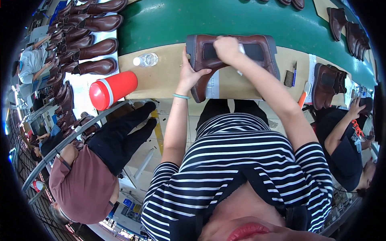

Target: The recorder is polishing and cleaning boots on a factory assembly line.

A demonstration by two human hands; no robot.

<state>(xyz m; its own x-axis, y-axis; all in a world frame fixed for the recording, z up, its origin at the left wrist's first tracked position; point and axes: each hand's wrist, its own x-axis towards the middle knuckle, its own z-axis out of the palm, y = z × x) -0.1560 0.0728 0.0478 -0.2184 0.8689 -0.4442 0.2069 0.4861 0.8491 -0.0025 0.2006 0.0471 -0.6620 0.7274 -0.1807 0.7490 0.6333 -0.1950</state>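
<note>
Two brown boots (254,52) lie on their sides near the tabletop (161,82)'s front edge; the left hand (188,75) clasps one, thumb spread from the fingers. Over that boot's dark side panel, the right hand (227,49)'s fingers curl inward; I cannot tell whether they pinch anything. A red flask (116,89) lies by the front-left corner.
</note>
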